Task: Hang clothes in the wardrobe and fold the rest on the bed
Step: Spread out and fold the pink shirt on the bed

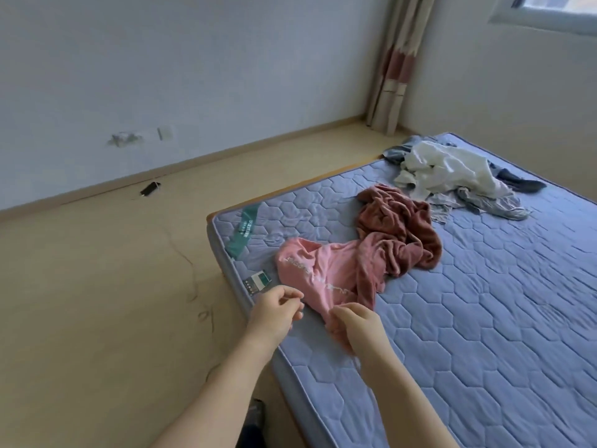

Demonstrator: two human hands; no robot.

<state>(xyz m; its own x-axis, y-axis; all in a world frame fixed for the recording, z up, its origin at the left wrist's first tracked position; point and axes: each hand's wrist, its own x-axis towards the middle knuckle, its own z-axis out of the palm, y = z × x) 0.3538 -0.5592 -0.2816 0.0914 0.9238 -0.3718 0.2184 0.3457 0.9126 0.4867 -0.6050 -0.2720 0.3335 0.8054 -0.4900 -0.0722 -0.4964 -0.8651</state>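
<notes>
Bed [484,302], right hand [352,324] clutching pink garment [323,270] corner

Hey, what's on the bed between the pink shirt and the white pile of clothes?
A crumpled maroon garment, touching the pink shirt, seen in the head view.

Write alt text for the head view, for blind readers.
A person's right hand grips the near edge of a pink garment on a blue mattress; the left hand hovers beside it. A maroon garment and a white pile lie behind.
</notes>
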